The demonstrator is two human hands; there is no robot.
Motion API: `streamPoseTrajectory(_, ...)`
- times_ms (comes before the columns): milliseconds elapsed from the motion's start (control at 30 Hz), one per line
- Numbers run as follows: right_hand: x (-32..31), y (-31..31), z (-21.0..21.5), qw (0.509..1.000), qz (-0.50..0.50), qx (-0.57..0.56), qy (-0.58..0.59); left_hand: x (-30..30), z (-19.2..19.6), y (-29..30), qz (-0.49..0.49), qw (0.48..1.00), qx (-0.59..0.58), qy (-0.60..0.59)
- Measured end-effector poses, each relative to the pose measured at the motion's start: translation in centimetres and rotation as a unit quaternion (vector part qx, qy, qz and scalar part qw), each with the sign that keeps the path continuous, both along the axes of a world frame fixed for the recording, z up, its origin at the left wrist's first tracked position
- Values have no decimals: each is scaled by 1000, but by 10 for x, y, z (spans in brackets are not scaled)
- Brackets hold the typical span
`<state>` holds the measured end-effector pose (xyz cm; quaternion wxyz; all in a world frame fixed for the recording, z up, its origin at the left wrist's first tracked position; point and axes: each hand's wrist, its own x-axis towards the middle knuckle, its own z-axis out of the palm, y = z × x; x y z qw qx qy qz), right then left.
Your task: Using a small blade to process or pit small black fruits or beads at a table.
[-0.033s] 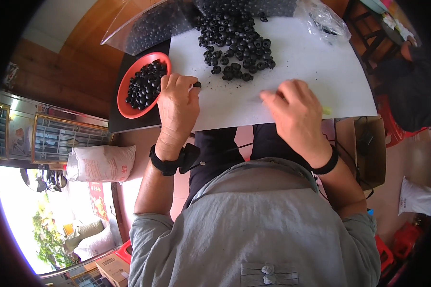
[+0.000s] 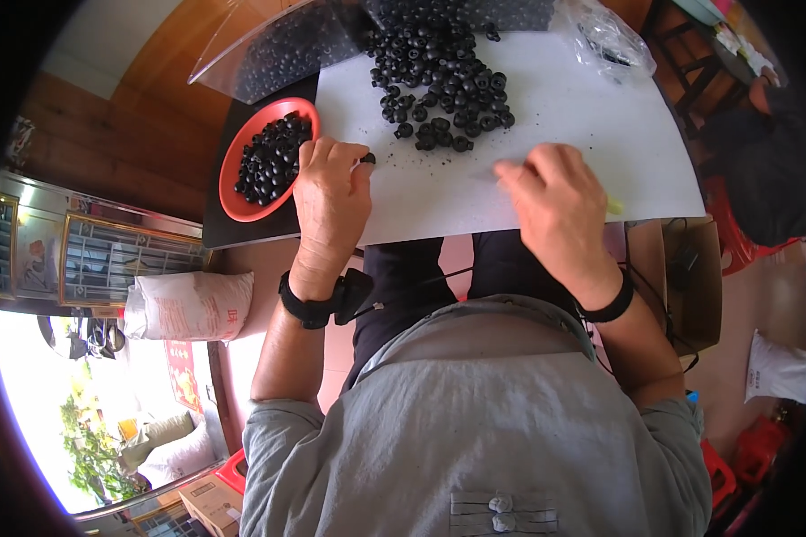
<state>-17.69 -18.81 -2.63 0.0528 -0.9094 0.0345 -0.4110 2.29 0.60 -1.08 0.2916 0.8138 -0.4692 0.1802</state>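
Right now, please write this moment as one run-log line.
left hand: pinches small black piece | right hand: on white sheet | red bowl: holds pieces | pile: ahead
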Motion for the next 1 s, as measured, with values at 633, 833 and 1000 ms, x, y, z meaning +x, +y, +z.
streamPoseTrajectory(633,14,4,0,998,-63,28,-8,10,3,-3,23,992,81,-89)
streamPoseTrajectory(833,2,8,8,991,14,119,-51,-17,16,-2,-127,911,-131,371)
streamPoseTrajectory(1000,3,14,15,920,104,376,-31,-37,3,-13,-258,746,-246,562)
